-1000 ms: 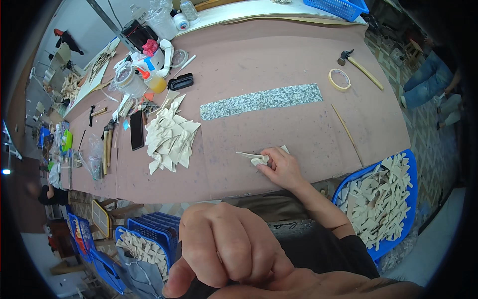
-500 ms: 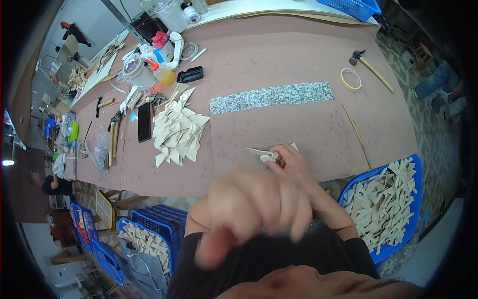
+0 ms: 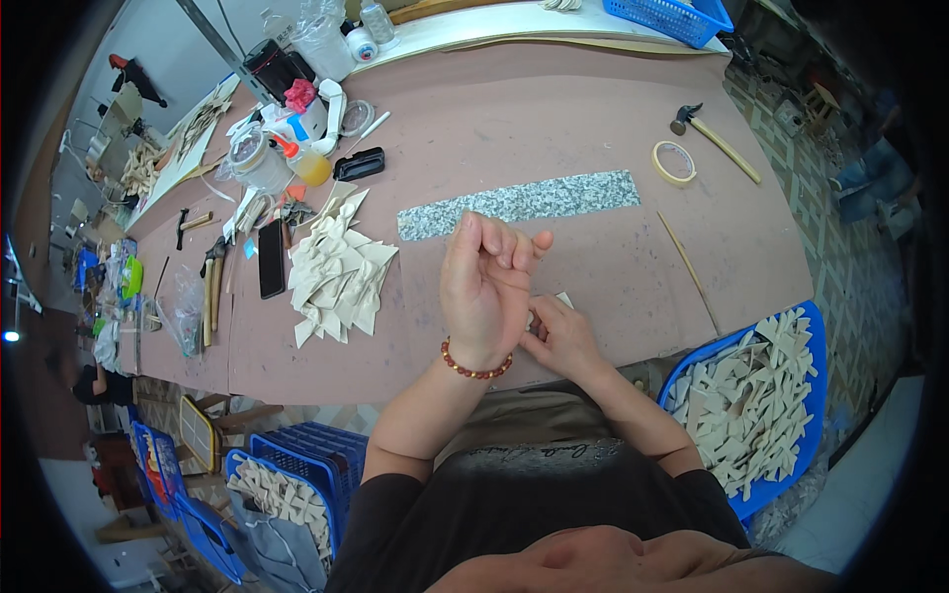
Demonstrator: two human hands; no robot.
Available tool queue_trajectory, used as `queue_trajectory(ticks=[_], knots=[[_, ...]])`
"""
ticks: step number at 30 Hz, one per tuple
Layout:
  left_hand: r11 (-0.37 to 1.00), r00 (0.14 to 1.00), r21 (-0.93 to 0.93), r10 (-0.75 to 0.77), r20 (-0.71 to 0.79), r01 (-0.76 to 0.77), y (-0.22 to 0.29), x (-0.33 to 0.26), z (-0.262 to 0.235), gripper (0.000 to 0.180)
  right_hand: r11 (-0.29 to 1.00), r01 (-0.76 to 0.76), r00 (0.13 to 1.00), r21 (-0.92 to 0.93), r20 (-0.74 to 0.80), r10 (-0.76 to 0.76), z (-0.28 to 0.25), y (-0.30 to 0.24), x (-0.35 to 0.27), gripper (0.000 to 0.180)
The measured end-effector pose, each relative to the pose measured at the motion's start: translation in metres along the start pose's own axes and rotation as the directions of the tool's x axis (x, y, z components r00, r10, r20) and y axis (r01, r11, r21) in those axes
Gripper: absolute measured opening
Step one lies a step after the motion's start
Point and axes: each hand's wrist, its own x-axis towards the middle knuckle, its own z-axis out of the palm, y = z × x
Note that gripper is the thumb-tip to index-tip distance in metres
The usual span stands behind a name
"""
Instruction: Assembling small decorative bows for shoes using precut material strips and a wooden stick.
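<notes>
My left hand [image 3: 486,287], with a beaded bracelet [image 3: 476,373] at its wrist, is raised over the table, palm toward me. Its fingers are curled in and the little finger sticks out to the side; nothing shows in the palm. Just beyond it to the right, my right hand [image 3: 561,336] is low at the table's near edge. Its fingers are closed on a cream leather-like piece [image 3: 564,299], of which only a corner shows past the knuckles. A loose pile of flat, pointed cream pieces [image 3: 341,272] lies to the left.
Across the table lies a speckled grey strip [image 3: 519,205]. Tape roll [image 3: 673,164], hammer [image 3: 722,141] and thin stick [image 3: 689,272] are at right. A phone [image 3: 271,259] and hammers [image 3: 212,287] lie left. A blue basket [image 3: 817,381] of folded cream pieces stands by my right elbow.
My left hand, blurred and close to me before, has moved forward over the table and turned palm toward me. My right hand still grips the cream piece near the edge. The view has shifted slightly.
</notes>
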Motion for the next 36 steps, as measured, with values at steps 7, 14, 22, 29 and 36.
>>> queue_trajectory(ticks=[7,14,22,29,36], knots=[[0.724,0.593,0.502,-0.16,0.789,-0.473,0.041,-0.047,0.062,0.022,0.998,-0.055,0.998,0.0,0.025,0.055,-0.002,-0.001,-0.002,0.033],[0.668,0.339,0.255,-0.005,0.941,-0.699,0.033,-0.052,0.09,0.02,0.996,-0.075,0.997,0.041,-0.001,0.075,-0.004,0.002,-0.004,0.032],[0.341,0.387,0.339,0.082,0.918,-0.877,0.065,-0.065,0.05,0.012,0.999,-0.007,1.0,0.044,-0.011,0.008,0.004,0.001,0.002,0.025],[-0.274,0.96,0.922,-0.141,0.242,-0.273,0.027,-0.044,-0.088,0.023,1.0,-0.027,0.992,0.014,-0.122,0.029,0.022,0.016,-0.003,0.019],[0.006,0.99,0.999,-0.131,0.053,-0.053,0.017,-0.067,-0.13,0.027,0.999,-0.021,0.995,0.046,-0.096,0.025,0.039,-0.002,0.011,0.018]])
